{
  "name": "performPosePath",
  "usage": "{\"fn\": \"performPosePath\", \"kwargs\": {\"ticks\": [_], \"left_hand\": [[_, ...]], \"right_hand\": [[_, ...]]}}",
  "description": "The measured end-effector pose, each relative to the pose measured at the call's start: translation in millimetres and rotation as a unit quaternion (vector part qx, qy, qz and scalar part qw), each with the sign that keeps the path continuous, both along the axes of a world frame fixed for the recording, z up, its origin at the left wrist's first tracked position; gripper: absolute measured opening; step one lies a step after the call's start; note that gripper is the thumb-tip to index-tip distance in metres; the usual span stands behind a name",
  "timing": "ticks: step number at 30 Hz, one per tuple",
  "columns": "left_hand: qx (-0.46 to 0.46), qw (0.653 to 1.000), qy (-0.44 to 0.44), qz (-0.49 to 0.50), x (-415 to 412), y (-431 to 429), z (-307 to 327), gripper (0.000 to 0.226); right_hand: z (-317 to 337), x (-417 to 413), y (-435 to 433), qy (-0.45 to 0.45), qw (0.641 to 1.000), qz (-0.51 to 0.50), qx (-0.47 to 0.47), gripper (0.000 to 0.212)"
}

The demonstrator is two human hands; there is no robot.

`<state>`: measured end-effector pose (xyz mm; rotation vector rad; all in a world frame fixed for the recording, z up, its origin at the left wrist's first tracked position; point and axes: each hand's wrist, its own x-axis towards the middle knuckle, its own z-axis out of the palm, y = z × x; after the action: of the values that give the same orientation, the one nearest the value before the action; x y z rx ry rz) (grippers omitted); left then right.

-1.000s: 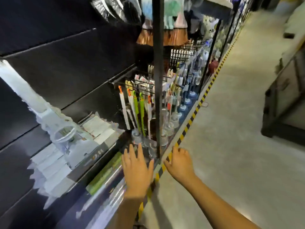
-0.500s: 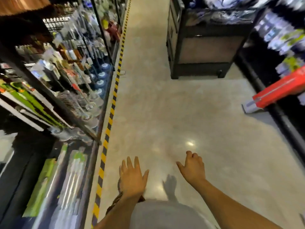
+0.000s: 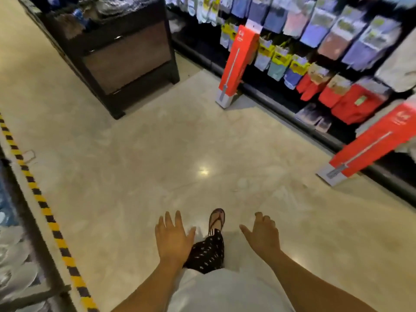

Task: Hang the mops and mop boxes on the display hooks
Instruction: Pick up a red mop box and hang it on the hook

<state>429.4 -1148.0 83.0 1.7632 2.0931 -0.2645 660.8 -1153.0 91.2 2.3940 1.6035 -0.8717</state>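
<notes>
Left grip (image 3: 173,242): at 6 o'clock, low in your head view, palm down over the floor, fingers straight and spread, holding nothing.
Right grip (image 3: 262,236): just toward 5 o'clock from it, thumb out, fingers loosely curled, also holding nothing.
First mop box (image 3: 238,64): red with a white base, at 1 o'clock. It stands on the floor (image 3: 139,158), tilted, its top leaning against the sock rack, well apart from both your hands.
Second mop box (image 3: 369,145): the same red and white, at 3 o'clock, leaning more steeply on the same rack with its white end on the floor.
Sock rack (image 3: 337,30): from 12 to 3 o'clock, hung with blurred packs in blue, yellow and red.
Black display unit (image 3: 126,57): at 11 o'clock, standing on the floor.
Hazard tape (image 3: 45,208): a yellow-and-black stripe from 9 to 7 o'clock along the left shelving's edge.
Sandalled foot (image 3: 216,218): between your hands, below it a dark patterned trouser leg (image 3: 207,253).
</notes>
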Motion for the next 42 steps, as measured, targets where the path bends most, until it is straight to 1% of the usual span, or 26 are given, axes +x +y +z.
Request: {"fn": "performPosePath", "kwargs": {"ticks": [2,4,10,12,15,19,22,25,29,33,35,38,40,42], "left_hand": [[0.005,0.999,-0.005,-0.039,19,43,1,0.076],[0.012,0.998,-0.01,-0.061,37,90,4,0.078],[0.024,0.989,-0.036,-0.142,100,214,14,0.082],[0.024,0.985,-0.036,-0.165,115,242,15,0.083],[0.009,0.981,-0.018,-0.191,129,275,11,0.083],[-0.02,0.979,-0.005,-0.202,144,302,3,0.083],[-0.034,0.975,0.013,-0.221,163,330,-4,0.083],[-0.04,0.973,0.035,-0.222,189,373,-12,0.083],[-0.042,0.971,0.062,-0.225,241,451,-21,0.086],[-0.024,0.974,0.067,-0.217,295,534,-15,0.087],[-0.009,0.978,0.061,-0.198,317,570,-8,0.086],[0.003,0.988,0.047,-0.148,345,617,-2,0.085],[0.001,0.992,0.037,-0.117,353,638,-1,0.085],[-0.004,0.994,0.029,-0.101,356,653,-2,0.086]], "right_hand": [[1,20,22,0.015,0.999,-0.052,0.0,0.067],[4,39,48,0.018,0.997,-0.081,-0.004,0.069],[13,84,136,-0.029,0.994,-0.108,0.022,0.072],[13,92,166,-0.037,0.992,-0.115,0.024,0.072],[12,97,203,-0.012,0.992,-0.124,0.022,0.073],[2,105,227,-0.003,0.995,-0.095,0.008,0.075],[-6,133,250,-0.005,0.992,-0.129,0.008,0.073],[-15,174,286,-0.018,0.988,-0.153,0.001,0.073],[-28,237,357,-0.034,0.99,-0.135,-0.018,0.072],[-18,299,443,-0.037,0.992,-0.118,-0.017,0.073],[-9,328,480,-0.028,0.992,-0.12,-0.013,0.074],[-4,367,531,-0.048,0.994,-0.101,-0.018,0.072],[-3,380,562,-0.053,0.994,-0.098,-0.022,0.07],[-3,379,592,-0.036,0.994,-0.097,-0.019,0.07]]}}
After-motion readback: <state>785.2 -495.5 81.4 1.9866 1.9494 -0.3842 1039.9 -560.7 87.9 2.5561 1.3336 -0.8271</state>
